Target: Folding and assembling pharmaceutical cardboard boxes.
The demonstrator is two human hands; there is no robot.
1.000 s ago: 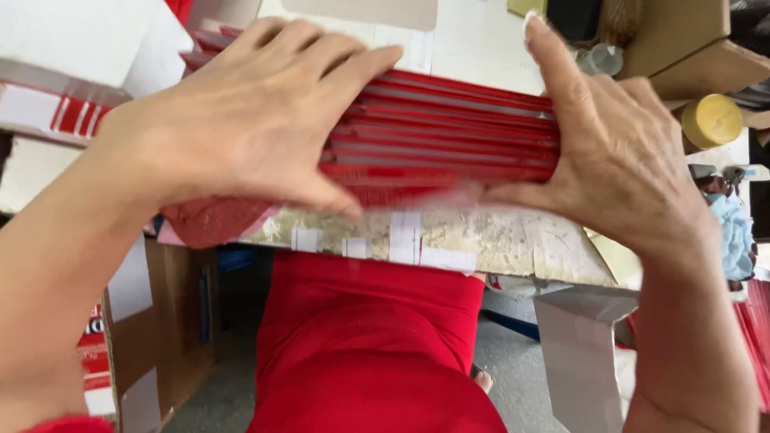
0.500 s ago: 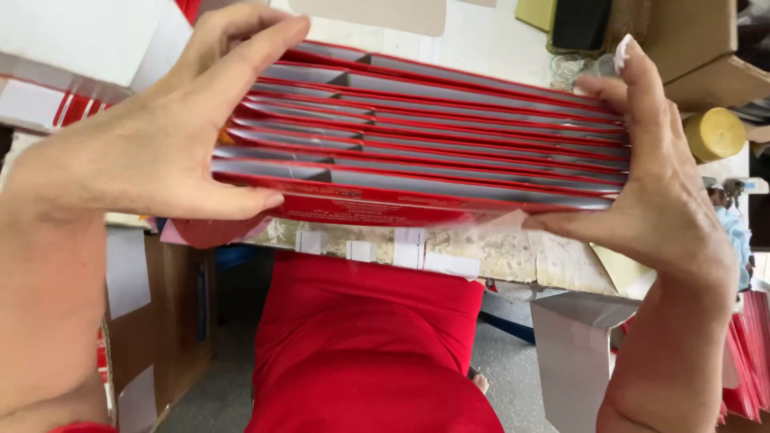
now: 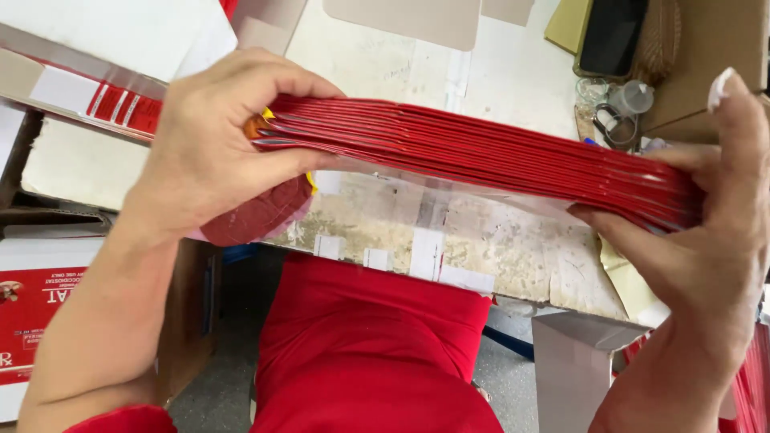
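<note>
Worn and stained, the pale tabletop (image 3: 449, 232) carries strips of white tape along its near edge and serves as the landmark for all that follows. Above its middle, a stack of flat, glossy red card sleeves (image 3: 481, 152) is held edge-on and clear of the surface, tilting slightly downward toward the right. The left hand (image 3: 212, 148) clamps the left end of the stack, thumb under and fingers curled over the top. The right hand (image 3: 706, 240) grips the right end, thumb pressed beneath and fingers upright against the end face. Both hands are closed firmly on the stack. At the far right corner of the tabletop lie a dark flat phone-like slab (image 3: 611, 36), a small clear plastic cup (image 3: 631, 98) and a brown cardboard box (image 3: 710, 56). Beyond the left end of the tabletop rests a white carton with red stripes (image 3: 96, 88); lower on that side stands a red-and-white printed box (image 3: 40, 309). Below the near edge, the person's red garment (image 3: 369, 353) fills the view.
</note>
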